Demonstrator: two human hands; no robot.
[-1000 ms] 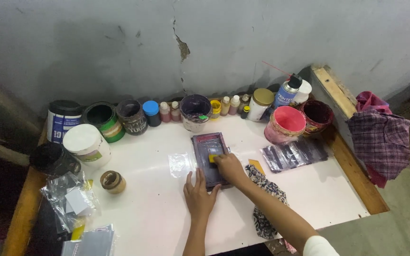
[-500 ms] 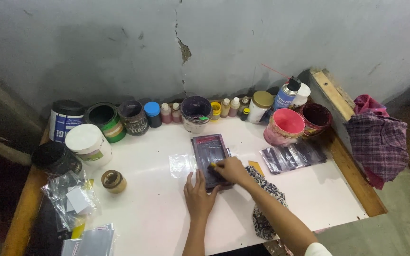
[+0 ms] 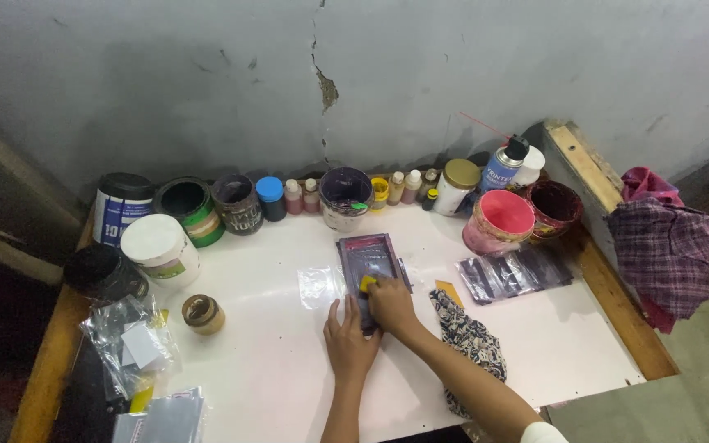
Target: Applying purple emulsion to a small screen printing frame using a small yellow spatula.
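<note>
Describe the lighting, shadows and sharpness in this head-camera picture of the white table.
Head view: soft, even light on the white tabletop, with no hard glare; the row of paint jars casts a dim shadow onto the cracked grey wall; left edge falls dark. The right hand and left hand on the small dark rectangular frame look reasonably sharp; straight edges bow slightly, suggesting a wide lens.

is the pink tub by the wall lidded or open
Lidded: the pink tub shows a flat pink lid across its whole top, while the dark red tub beside it shows a hollow inside.

A cracked grey wall rises behind a white desk with a wooden rim, dimly lit.
</note>
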